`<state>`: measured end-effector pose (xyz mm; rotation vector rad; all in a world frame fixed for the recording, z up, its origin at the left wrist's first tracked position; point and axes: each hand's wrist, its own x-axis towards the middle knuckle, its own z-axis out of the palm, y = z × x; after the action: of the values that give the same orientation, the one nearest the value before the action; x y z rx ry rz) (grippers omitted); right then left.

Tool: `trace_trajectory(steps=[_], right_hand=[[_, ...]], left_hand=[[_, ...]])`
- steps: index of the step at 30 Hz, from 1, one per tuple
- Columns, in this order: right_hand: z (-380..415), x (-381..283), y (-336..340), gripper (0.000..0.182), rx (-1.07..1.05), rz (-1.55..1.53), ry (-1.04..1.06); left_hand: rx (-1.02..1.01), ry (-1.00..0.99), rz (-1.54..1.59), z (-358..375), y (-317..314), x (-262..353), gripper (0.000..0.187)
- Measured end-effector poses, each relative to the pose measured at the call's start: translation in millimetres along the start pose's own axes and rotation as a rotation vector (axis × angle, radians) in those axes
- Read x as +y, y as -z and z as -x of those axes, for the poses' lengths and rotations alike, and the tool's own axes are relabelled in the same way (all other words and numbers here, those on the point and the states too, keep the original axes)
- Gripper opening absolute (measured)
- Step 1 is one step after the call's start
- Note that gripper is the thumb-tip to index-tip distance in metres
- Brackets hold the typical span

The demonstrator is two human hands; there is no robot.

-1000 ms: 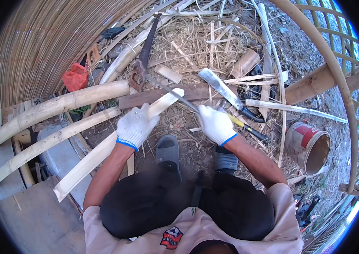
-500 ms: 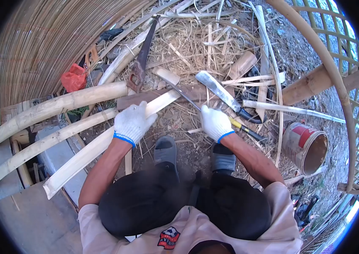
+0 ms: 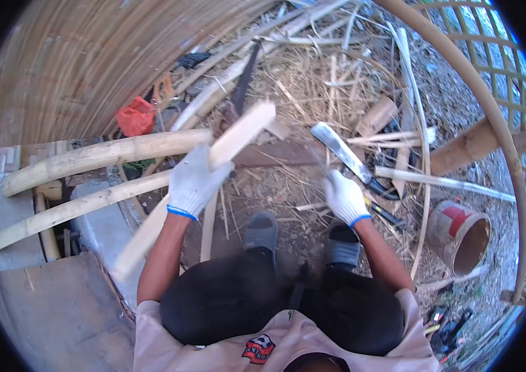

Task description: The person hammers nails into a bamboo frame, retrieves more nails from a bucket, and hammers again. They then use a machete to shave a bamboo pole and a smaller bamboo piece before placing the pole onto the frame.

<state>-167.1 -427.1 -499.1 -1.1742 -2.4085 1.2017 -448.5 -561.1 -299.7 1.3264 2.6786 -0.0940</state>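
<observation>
My left hand (image 3: 196,180), in a white knit glove with a blue cuff, is closed around a pale split bamboo strip (image 3: 244,133). The strip slants from lower left to upper right, its far end raised over the ground. To the right, my gloved right hand (image 3: 344,197) grips a thin-bladed knife (image 3: 327,162), its blade smeared by motion and its handle hidden in the fingers. The knife is apart from the strip. Close past that hand lies a wide-bladed machete (image 3: 342,149) with a dark handle. A yellow and black handle (image 3: 384,212) shows beside the glove.
A dark wooden plank (image 3: 281,155) lies ahead among shavings. A handsaw (image 3: 244,84) stands beyond the strip. Two bamboo poles (image 3: 108,152) extend left, near a red plastic bag (image 3: 136,116). At right are a bucket on its side (image 3: 458,239) and a curved bamboo frame (image 3: 492,105).
The knife has come off the strip, and my right hand has drawn back to the right. The strip's far end now stands higher. The whole view has shifted slightly.
</observation>
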Motion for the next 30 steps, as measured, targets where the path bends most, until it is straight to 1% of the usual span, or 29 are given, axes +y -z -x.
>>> trace_trajectory(steps=[1, 3, 4, 5, 6, 8, 10, 13, 14, 17, 20, 23, 25, 27, 28, 30], right_hand=[[2, -5, 8, 0.021, 0.037, -0.015, -0.006], [1, -12, 22, 0.024, 0.087, -0.087, 0.0], [-2, -14, 26, 0.024, 0.176, -0.12, 0.123], [-2, -28, 37, 0.023, 0.155, -0.158, 0.107], [-3, -42, 48, 0.022, 0.135, -0.195, 0.09], [-5, -61, 58, 0.022, 0.112, -0.291, 0.117], [-3, -75, 63, 0.024, 0.034, -0.37, 0.043], [-2, -83, 63, 0.024, -0.055, -0.375, 0.003], [0, -87, 67, 0.025, -0.076, -0.383, -0.004], [5, -96, 72, 0.026, -0.111, -0.364, 0.011], [10, -114, 83, 0.026, -0.172, -0.416, -0.027], [8, -114, 70, 0.025, -0.177, -0.338, 0.066], [11, -135, 77, 0.022, -0.156, -0.324, 0.157], [11, -146, 74, 0.02, -0.198, -0.316, 0.225], [12, -154, 71, 0.02, -0.198, -0.318, 0.26], [14, -173, 67, 0.02, -0.187, -0.341, 0.367]], left_hand=[[0.022, 0.102, 0.044, -4, 20, -2, 0.052], [0.246, 0.107, 0.393, -12, 52, -19, 0.045], [0.343, 0.106, 0.594, -13, 70, -23, 0.04], [0.44, 0.095, 0.793, -13, 85, -30, 0.035], [0.469, 0.098, 0.924, -19, 93, -42, 0.029], [0.568, 0.124, 0.962, -19, 104, -50, 0.027], [0.63, 0.109, 0.973, -17, 110, -44, 0.028], [0.61, 0.072, 1.062, -10, 114, -34, 0.031], [0.613, 0.032, 1.128, -10, 111, -38, 0.033], [0.705, 0.008, 1.174, -7, 119, -23, 0.031], [0.803, -0.038, 1.25, -6, 119, -18, 0.033], [0.79, -0.027, 1.353, -10, 114, -28, 0.04], [0.895, -0.024, 1.387, -11, 111, -22, 0.039], [0.995, -0.017, 1.371, -7, 117, -12, 0.036], [1.094, -0.025, 1.421, -9, 121, -13, 0.032], [1.315, -0.128, 1.285, -7, 134, -11, 0.029]])
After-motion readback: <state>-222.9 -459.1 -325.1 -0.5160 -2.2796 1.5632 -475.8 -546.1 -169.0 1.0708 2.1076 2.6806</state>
